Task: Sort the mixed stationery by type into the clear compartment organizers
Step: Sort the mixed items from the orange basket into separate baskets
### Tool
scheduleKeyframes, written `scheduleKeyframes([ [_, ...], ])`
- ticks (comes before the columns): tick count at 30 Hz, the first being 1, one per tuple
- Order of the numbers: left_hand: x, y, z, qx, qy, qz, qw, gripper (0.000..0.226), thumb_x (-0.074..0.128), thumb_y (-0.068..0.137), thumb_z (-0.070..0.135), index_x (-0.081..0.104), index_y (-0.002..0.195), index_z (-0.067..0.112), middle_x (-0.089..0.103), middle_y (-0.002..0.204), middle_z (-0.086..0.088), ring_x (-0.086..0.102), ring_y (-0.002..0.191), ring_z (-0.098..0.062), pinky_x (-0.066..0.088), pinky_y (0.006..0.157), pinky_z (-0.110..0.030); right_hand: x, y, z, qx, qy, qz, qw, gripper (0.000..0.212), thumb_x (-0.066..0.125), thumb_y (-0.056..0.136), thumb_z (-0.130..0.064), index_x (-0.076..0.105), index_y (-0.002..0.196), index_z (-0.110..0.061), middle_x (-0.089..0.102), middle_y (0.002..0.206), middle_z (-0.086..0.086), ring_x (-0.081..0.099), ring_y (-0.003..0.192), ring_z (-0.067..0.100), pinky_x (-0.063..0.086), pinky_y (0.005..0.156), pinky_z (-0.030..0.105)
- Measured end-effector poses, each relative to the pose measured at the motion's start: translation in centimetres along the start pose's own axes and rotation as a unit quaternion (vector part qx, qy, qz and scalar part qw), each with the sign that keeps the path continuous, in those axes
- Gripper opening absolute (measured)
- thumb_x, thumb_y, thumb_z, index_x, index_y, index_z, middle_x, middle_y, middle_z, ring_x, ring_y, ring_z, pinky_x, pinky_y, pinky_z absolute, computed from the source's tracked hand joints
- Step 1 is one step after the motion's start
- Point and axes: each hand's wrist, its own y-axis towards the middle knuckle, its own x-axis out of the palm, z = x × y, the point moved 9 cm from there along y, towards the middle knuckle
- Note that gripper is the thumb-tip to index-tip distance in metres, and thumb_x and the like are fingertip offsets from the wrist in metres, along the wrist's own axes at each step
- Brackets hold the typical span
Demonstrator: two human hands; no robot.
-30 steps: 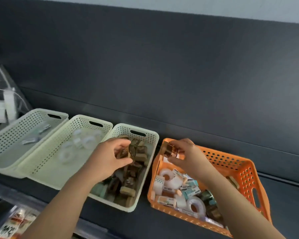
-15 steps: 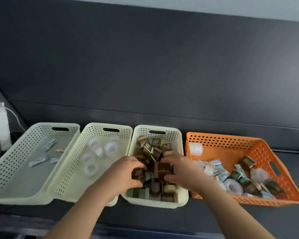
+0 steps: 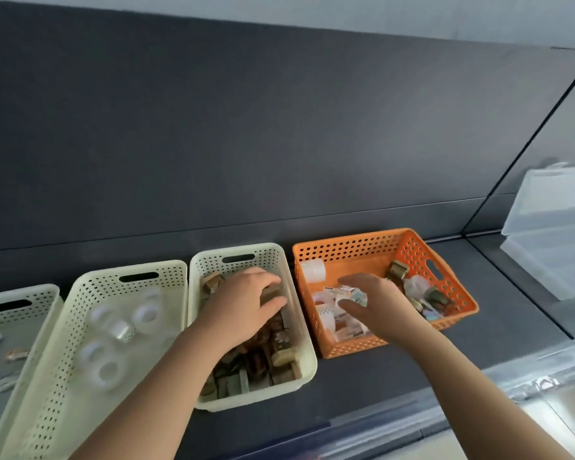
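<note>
An orange basket (image 3: pixel 352 245) holds mixed stationery: white tape rolls (image 3: pixel 314 269), small printed packets and brown rolls (image 3: pixel 397 270). My right hand (image 3: pixel 379 307) reaches into it, thumb and fingers curled round a small printed packet (image 3: pixel 357 297). To its left stands a cream basket (image 3: pixel 238 252) full of brown tape rolls (image 3: pixel 256 360). My left hand (image 3: pixel 239 310) lies inside it, with fingers and thumb curled round a tan tape roll (image 3: pixel 273 292). The cream basket (image 3: pixel 130 272) further left holds several clear tape rolls (image 3: pixel 143 313).
A fourth cream basket (image 3: pixel 14 293) at the far left holds a few small items. All baskets sit in a row on a dark shelf against a dark back panel. Clear plastic organizer boxes (image 3: pixel 551 234) stand at the right. A shelf rail runs along the front edge.
The view has swung right. My right hand moved from the brown-roll basket to the orange basket. My left hand moved toward the back of the brown-roll basket.
</note>
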Motion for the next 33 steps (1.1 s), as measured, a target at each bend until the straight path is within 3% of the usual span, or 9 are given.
scheduleKeyframes([
  [5,2.9,5.0,1.9,0.004,0.038,-0.015,0.999,0.038,0.059,0.090,0.040,0.060,0.125,0.026,0.059,0.118,0.009,0.053,0.110,-0.012,0.044,0.091,-0.027,-1.9,1.9,4.1,0.019,-0.027,-0.007,0.999,0.043,0.062,0.091,-0.023,0.053,0.133,-0.020,0.053,0.137,-0.005,0.053,0.119,0.013,0.040,0.096,0.021],
  [9,4.7,8.5,1.9,-0.026,0.061,-0.026,0.997,0.039,0.063,0.087,0.035,0.061,0.123,0.022,0.059,0.117,0.005,0.051,0.112,-0.015,0.045,0.096,-0.034,-1.6,5.1,5.0,-0.023,-0.027,-0.031,0.999,0.045,0.062,0.091,-0.023,0.053,0.134,-0.018,0.053,0.138,-0.004,0.052,0.123,0.012,0.036,0.102,0.020],
  [20,6.1,10.5,-0.6,-0.117,0.045,0.004,0.992,0.049,0.069,0.084,0.032,0.055,0.131,0.025,0.054,0.130,0.010,0.046,0.121,-0.008,0.039,0.101,-0.025,4.7,13.1,4.0,-0.117,0.020,-0.112,0.987,0.054,0.071,0.084,-0.027,0.053,0.134,-0.022,0.055,0.135,-0.003,0.054,0.120,0.015,0.043,0.100,0.027],
  [24,6.5,10.8,-0.1,-0.119,0.070,0.005,0.990,0.048,0.066,0.084,0.033,0.056,0.130,0.026,0.055,0.128,0.011,0.043,0.121,-0.009,0.038,0.100,-0.026,5.2,13.4,3.6,-0.175,-0.011,-0.122,0.977,0.051,0.074,0.079,-0.029,0.058,0.127,-0.021,0.051,0.126,-0.002,0.055,0.108,0.017,0.047,0.093,0.030],
  [30,8.1,11.8,0.6,-0.101,0.164,-0.022,0.981,0.055,0.070,0.080,0.038,0.053,0.132,0.031,0.054,0.130,0.015,0.037,0.124,-0.010,0.036,0.104,-0.030,4.2,13.0,7.3,-0.158,0.017,-0.140,0.977,0.036,0.073,0.078,-0.023,0.061,0.110,-0.015,0.045,0.111,-0.004,0.054,0.092,0.015,0.049,0.084,0.023],
  [33,9.1,12.4,0.9,-0.079,0.203,-0.051,0.975,0.048,0.070,0.079,0.037,0.059,0.126,0.032,0.056,0.127,0.014,0.038,0.120,-0.013,0.034,0.102,-0.032,3.6,12.7,8.3,-0.158,0.023,-0.142,0.977,0.036,0.072,0.080,-0.022,0.061,0.114,-0.019,0.053,0.112,-0.006,0.054,0.095,0.008,0.049,0.085,0.019],
])
